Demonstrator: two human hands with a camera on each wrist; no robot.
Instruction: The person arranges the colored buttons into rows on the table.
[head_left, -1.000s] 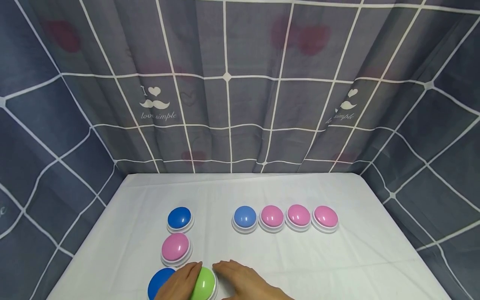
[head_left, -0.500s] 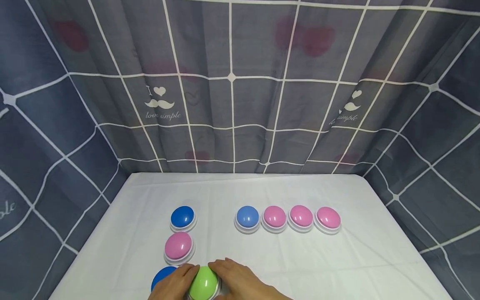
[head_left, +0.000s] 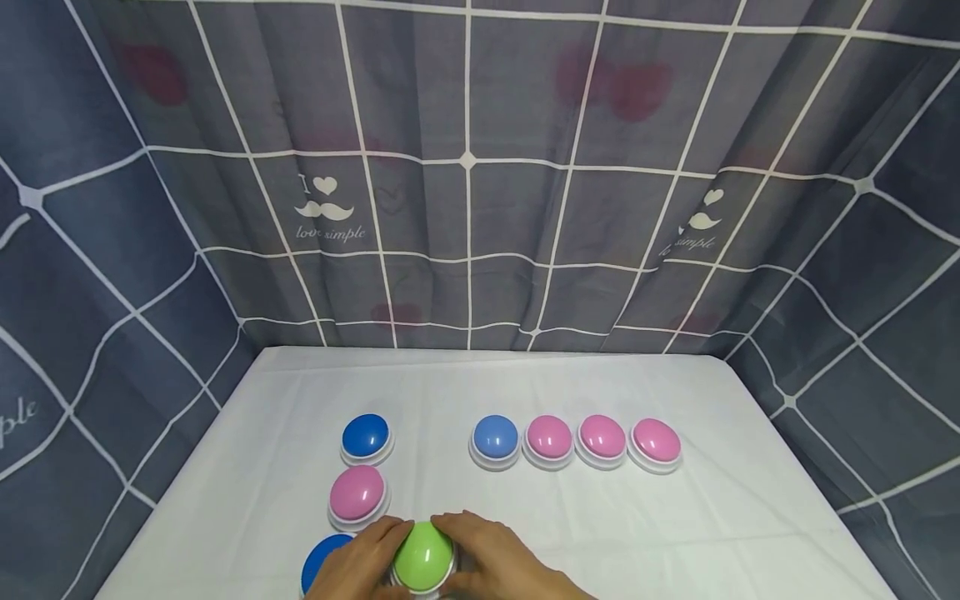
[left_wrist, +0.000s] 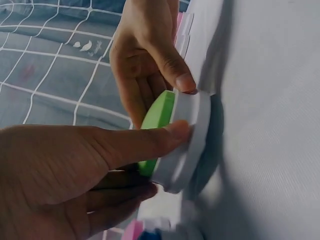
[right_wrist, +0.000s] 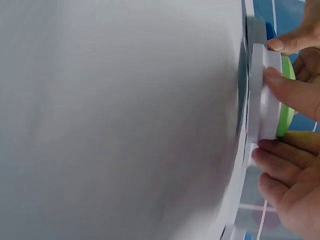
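Note:
Both hands hold a green push button point(head_left: 423, 557) with a white round base at the near edge of the head view. My left hand point(head_left: 360, 562) grips its left side and my right hand point(head_left: 498, 554) its right side. In the left wrist view the thumbs of the left hand point(left_wrist: 75, 170) and right hand point(left_wrist: 145, 45) press the white base point(left_wrist: 187, 150), which casts a shadow on the cloth. From the right wrist, the right hand's fingers point(right_wrist: 282, 162) lie along the base. Partly behind my left hand is a blue button point(head_left: 322, 560).
Beyond it sit a pink button point(head_left: 356, 493) and another blue button point(head_left: 365, 435) in a column. To the right, a lighter blue button point(head_left: 495, 437) and three pink buttons point(head_left: 550, 437) form a row. Grey checked curtains point(head_left: 420, 208) enclose the white tablecloth point(head_left: 675, 533).
Both hands have closed around the green button and shifted it a little right and away from me, off the blue one. The other buttons keep their places.

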